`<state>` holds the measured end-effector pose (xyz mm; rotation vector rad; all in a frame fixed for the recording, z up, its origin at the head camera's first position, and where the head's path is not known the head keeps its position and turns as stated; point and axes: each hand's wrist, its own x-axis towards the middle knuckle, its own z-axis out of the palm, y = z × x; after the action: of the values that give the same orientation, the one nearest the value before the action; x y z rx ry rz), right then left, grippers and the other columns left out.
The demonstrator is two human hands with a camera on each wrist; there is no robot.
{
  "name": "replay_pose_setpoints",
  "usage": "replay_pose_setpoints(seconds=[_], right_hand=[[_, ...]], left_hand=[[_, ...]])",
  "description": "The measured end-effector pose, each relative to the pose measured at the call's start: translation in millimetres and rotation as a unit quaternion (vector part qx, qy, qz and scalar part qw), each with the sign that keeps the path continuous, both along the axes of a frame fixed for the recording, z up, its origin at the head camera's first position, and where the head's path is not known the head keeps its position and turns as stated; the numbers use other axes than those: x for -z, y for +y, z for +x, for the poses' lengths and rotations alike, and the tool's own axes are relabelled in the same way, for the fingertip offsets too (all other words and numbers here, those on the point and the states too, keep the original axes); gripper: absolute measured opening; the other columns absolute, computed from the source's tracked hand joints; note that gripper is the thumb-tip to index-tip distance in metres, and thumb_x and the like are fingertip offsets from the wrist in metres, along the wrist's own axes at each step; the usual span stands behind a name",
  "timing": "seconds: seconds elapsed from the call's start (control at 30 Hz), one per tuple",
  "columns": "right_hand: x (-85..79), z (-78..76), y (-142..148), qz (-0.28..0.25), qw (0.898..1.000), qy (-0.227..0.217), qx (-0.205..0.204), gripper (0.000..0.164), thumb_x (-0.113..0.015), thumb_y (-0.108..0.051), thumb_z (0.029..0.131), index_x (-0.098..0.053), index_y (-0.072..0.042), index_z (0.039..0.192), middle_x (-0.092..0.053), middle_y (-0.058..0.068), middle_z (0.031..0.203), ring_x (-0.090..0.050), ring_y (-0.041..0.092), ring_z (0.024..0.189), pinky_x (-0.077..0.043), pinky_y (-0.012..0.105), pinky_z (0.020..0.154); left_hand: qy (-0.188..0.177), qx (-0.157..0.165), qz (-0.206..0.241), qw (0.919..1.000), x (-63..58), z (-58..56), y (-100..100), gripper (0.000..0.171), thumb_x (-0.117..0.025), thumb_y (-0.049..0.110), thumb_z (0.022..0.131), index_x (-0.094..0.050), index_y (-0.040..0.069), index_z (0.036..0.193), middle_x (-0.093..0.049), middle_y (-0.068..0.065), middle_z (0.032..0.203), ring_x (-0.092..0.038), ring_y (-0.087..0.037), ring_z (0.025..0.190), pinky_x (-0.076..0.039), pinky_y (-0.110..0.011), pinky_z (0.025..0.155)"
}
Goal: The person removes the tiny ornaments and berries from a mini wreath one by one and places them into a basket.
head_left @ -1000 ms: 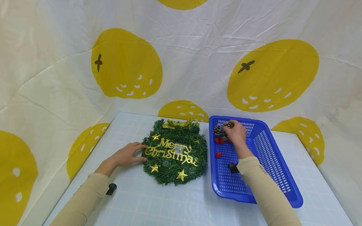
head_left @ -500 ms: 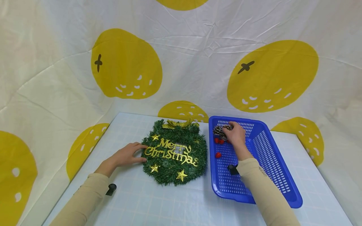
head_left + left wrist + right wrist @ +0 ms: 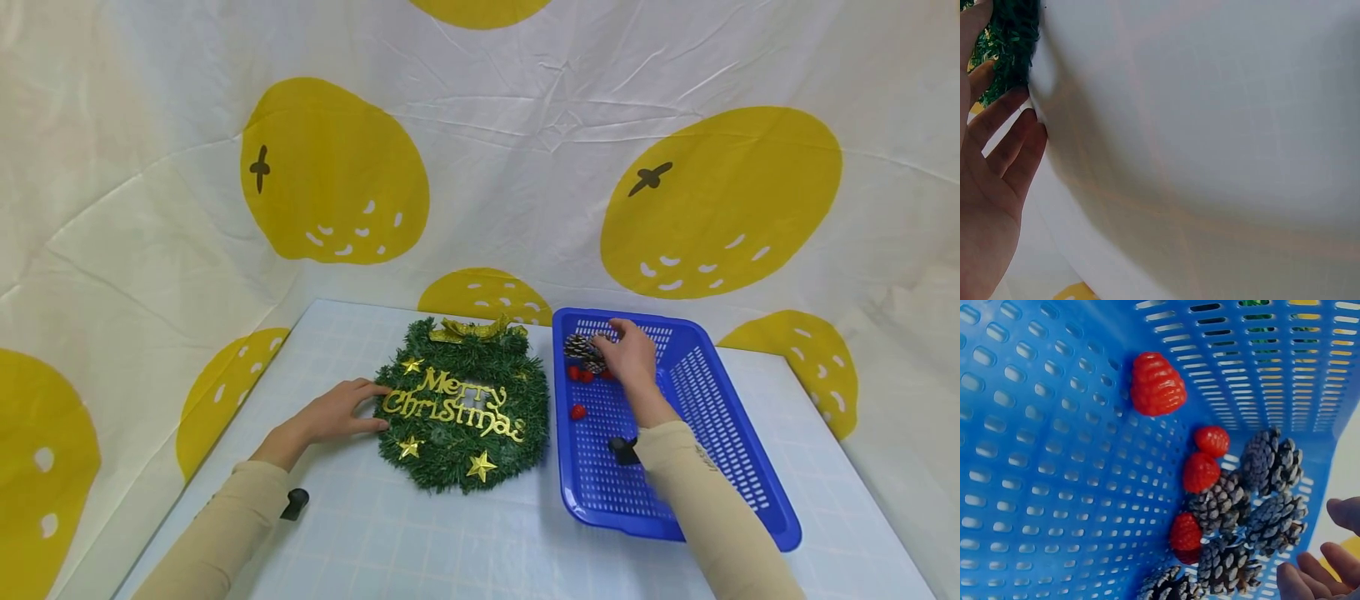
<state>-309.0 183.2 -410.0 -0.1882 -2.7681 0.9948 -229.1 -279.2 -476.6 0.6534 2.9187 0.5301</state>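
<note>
My left hand (image 3: pixel 337 410) rests at the left edge of a round green wreath (image 3: pixel 540 408), thumb and fingers apart and touching its tinsel. Gold "Merry Christmas" lettering (image 3: pixel 450 406), gold stars (image 3: pixel 482 465) and a gold bow (image 3: pixel 472 330) decorate the wreath. Over the far left corner of a blue plastic basket (image 3: pixel 573 492) is my right hand (image 3: pixel 632 357). In the right wrist view, its thumb and fingers are spread with nothing between them. Beside them lie several pine cones (image 3: pixel 1275 523), and red raspberry-like berries (image 3: pixel 1157 384) sit next to these. The left fingertips (image 3: pixel 1035 132) meet the wreath's side.
The wreath and basket stand side by side on a table (image 3: pixel 360 533) with a pale checked cover. A white curtain (image 3: pixel 510 183) with yellow fruit prints hangs behind and at both sides. A small black device (image 3: pixel 622 450) is at the right wrist.
The right hand lowered a pine cone onto the others in the basket, let go of it and shifted slightly right. The left hand and the wreath have not moved.
</note>
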Motion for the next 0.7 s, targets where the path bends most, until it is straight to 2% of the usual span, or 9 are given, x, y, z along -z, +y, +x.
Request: replay_pose_setpoints(seconds=[0.37,0.57,0.7], right_hand=[[-16.6,10.6,1,0.029,0.999,0.027,-0.031,0.051,-0.057,-0.027,0.088,-0.048,-0.003,0.132,-0.053,0.021,0.129,-0.047,0.038,0.118,-0.039,0.050,0.098],[-35.7,31.5,4,0.073,0.993,0.048,-0.079,0.050,-0.056,-0.029,0.090,-0.049,-0.002,0.131,-0.052,0.022,0.129,-0.051,0.040,0.112,-0.039,0.054,0.095],[-46.7,51.3,9,0.114,0.985,0.071,-0.110,0.046,-0.055,-0.027,0.091,-0.052,0.000,0.128,-0.054,0.024,0.125,-0.052,0.042,0.110,-0.040,0.055,0.093]], left_hand=[[-0.003,-0.004,0.007,1.0000,-2.9,2.6,-1,0.062,-0.059,0.056,0.082,-0.049,0.020,0.133,-0.048,-0.011,0.133,-0.044,-0.035,0.121,-0.037,-0.055,0.098],[-0.013,-0.007,0.030,0.9994,-0.8,2.3,1,0.062,-0.056,0.055,0.084,-0.048,0.018,0.133,-0.048,-0.013,0.132,-0.044,-0.036,0.121,-0.036,-0.056,0.098],[-0.033,-0.029,0.075,0.9963,2.0,2.2,2,0.061,-0.053,0.051,0.088,-0.046,0.012,0.135,-0.047,-0.015,0.133,-0.043,-0.036,0.123,-0.035,-0.054,0.100]])
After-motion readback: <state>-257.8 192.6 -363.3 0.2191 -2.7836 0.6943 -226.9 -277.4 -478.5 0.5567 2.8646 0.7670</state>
